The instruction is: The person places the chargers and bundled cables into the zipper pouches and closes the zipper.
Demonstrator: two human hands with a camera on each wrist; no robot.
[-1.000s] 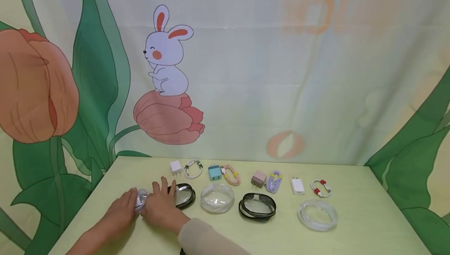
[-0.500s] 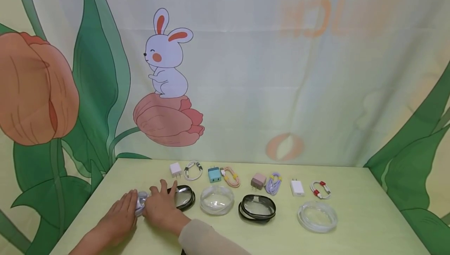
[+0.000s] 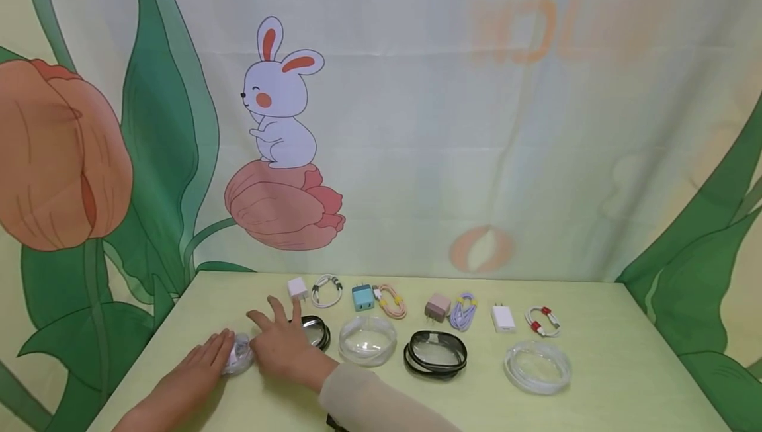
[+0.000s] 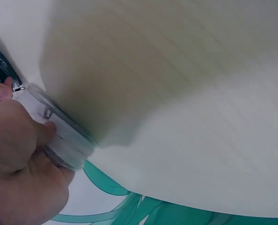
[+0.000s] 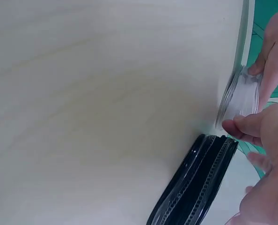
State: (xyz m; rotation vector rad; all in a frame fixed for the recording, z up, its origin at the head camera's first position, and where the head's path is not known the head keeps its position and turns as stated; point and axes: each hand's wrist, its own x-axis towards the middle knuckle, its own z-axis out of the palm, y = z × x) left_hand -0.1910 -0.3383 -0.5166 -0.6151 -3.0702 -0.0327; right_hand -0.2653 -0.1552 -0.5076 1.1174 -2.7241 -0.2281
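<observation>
At the table's left side stands a small clear round zip case [image 3: 241,356] with something pale inside. My left hand [image 3: 199,364] holds it from the left; in the left wrist view the thumb lies against the case's clear face [image 4: 73,146]. My right hand [image 3: 292,351] is on its right side, thumb and index finger together at the rim, the other fingers spread. A metal zipper pull [image 4: 20,88] shows at those right fingertips. A black-rimmed clear case [image 3: 315,333] is partly hidden behind my right hand, and its black zipped edge [image 5: 195,185] shows close below in the right wrist view.
Rightward stand a clear case [image 3: 368,341], another black-rimmed case [image 3: 436,354] and a clear case [image 3: 538,368]. Behind them lie several plug adapters, including a blue one [image 3: 362,298], and coiled cables, including a purple one [image 3: 463,312]. A printed curtain [image 3: 405,154] hangs behind.
My right hand has shifted slightly to the right, its fingers spreading more. The clear case has come a little nearer to me, with my left hand still on it.
</observation>
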